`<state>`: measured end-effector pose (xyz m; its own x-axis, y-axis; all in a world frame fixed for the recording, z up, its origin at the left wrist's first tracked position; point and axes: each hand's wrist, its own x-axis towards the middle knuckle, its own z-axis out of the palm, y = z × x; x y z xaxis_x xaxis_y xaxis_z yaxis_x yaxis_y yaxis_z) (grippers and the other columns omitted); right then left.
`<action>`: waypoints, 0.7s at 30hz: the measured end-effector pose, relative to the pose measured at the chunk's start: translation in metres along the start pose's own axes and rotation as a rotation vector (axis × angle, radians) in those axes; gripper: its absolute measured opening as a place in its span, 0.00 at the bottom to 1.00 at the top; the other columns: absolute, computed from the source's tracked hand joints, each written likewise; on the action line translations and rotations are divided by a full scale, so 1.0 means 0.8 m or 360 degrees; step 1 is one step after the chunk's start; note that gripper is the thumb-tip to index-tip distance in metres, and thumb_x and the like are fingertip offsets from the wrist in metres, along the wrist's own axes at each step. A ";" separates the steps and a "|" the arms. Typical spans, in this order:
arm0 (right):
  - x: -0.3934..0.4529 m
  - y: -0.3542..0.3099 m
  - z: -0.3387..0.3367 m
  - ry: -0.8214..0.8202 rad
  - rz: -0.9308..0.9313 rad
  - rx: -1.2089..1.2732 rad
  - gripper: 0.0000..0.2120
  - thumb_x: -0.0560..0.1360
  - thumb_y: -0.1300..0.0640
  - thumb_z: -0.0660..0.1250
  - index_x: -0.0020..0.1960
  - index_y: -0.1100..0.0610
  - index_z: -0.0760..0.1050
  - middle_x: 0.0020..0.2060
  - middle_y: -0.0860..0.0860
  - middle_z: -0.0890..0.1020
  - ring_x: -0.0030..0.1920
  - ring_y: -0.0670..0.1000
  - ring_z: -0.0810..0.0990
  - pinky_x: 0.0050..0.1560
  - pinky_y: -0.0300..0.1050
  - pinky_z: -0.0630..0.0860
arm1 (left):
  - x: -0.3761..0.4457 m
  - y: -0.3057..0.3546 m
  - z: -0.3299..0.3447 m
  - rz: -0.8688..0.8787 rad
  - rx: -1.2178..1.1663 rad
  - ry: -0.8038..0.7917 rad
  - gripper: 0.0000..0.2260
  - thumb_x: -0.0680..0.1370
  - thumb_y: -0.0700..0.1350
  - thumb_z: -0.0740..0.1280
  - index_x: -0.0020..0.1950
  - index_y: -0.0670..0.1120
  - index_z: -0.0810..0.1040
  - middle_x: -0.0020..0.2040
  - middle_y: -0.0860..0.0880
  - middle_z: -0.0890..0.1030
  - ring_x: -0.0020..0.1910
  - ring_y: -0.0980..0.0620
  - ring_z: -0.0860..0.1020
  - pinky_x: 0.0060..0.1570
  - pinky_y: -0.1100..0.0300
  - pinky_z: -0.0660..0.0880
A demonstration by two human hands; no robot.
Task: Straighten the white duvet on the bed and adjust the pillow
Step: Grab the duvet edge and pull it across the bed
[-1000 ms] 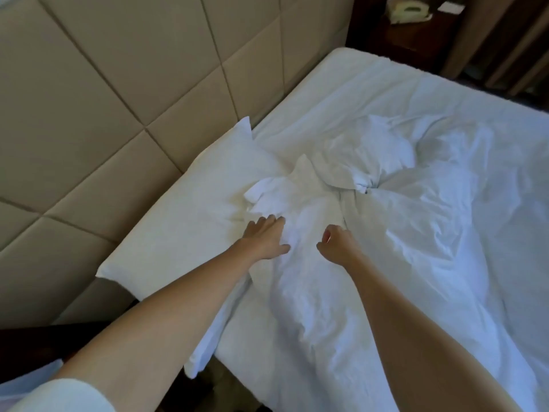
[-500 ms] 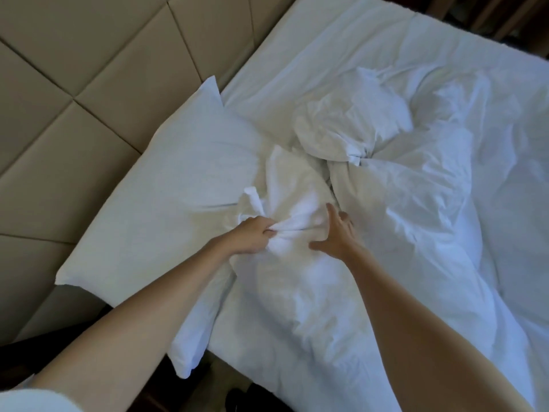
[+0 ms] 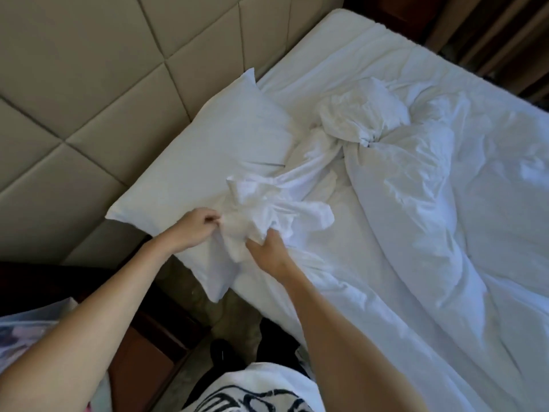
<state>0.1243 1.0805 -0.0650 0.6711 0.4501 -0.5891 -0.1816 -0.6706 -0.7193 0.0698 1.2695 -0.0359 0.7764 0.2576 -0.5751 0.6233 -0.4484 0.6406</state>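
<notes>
The white duvet (image 3: 416, 179) lies crumpled across the bed, with a knotted bunch near the middle and a twisted corner pulled over the pillow. The white pillow (image 3: 214, 150) rests against the headboard, its near corner hanging off the bed edge. My left hand (image 3: 194, 226) pinches the bunched duvet corner on top of the pillow. My right hand (image 3: 269, 248) grips the same bunch of duvet cloth from the right, fingers buried in the folds.
A beige padded headboard (image 3: 104, 99) runs along the left. Dark wooden furniture (image 3: 142, 352) stands by the bed near my legs. The white sheet (image 3: 341, 58) shows bare at the bed's far end, with curtains at the top right.
Both hands went from resting on the duvet to gripping its bunched corner. They have drawn it toward me, over the pillow's near end.
</notes>
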 end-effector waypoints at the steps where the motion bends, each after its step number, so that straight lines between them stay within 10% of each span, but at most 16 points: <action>1: -0.021 -0.014 0.020 -0.0027 -0.0037 -0.0056 0.21 0.78 0.52 0.65 0.67 0.61 0.72 0.60 0.56 0.78 0.61 0.57 0.77 0.58 0.49 0.74 | -0.018 -0.001 -0.007 -0.0090 -0.0230 0.0103 0.20 0.75 0.58 0.65 0.53 0.41 0.79 0.53 0.41 0.80 0.56 0.40 0.77 0.51 0.53 0.70; 5: -0.093 -0.065 0.095 -0.0251 -0.0316 -0.0483 0.20 0.78 0.51 0.63 0.67 0.59 0.69 0.61 0.58 0.78 0.60 0.60 0.76 0.58 0.53 0.75 | -0.069 0.003 -0.040 -0.0621 -0.0627 -0.0251 0.43 0.62 0.82 0.57 0.63 0.52 0.75 0.59 0.46 0.79 0.59 0.43 0.77 0.60 0.46 0.75; 11: -0.164 -0.110 0.146 -0.0404 -0.0769 -0.1173 0.19 0.77 0.61 0.64 0.67 0.62 0.68 0.64 0.61 0.73 0.64 0.62 0.72 0.61 0.51 0.71 | -0.124 0.024 -0.045 -0.0429 -0.0015 -0.0279 0.09 0.78 0.46 0.69 0.54 0.42 0.76 0.55 0.42 0.79 0.49 0.47 0.76 0.47 0.56 0.74; 16: -0.194 -0.093 0.148 -0.0569 -0.0741 -0.0896 0.10 0.76 0.52 0.69 0.45 0.57 0.73 0.41 0.54 0.79 0.43 0.54 0.78 0.47 0.49 0.75 | -0.154 -0.023 -0.044 -0.0381 -0.0504 -0.0084 0.20 0.71 0.38 0.75 0.62 0.37 0.77 0.50 0.42 0.83 0.45 0.46 0.83 0.46 0.51 0.81; 21: -0.192 -0.085 0.099 0.0313 -0.0815 -0.0726 0.15 0.77 0.46 0.65 0.39 0.55 0.78 0.33 0.49 0.82 0.37 0.50 0.81 0.43 0.48 0.78 | -0.186 -0.063 -0.027 -0.0363 -0.1055 0.0037 0.21 0.72 0.37 0.74 0.64 0.35 0.76 0.47 0.41 0.82 0.41 0.46 0.83 0.36 0.55 0.82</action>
<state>-0.0234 1.1040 0.0455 0.7168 0.6885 -0.1100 0.4812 -0.6027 -0.6365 -0.0753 1.2721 0.0282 0.6166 0.3046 -0.7260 0.6905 0.2337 0.6845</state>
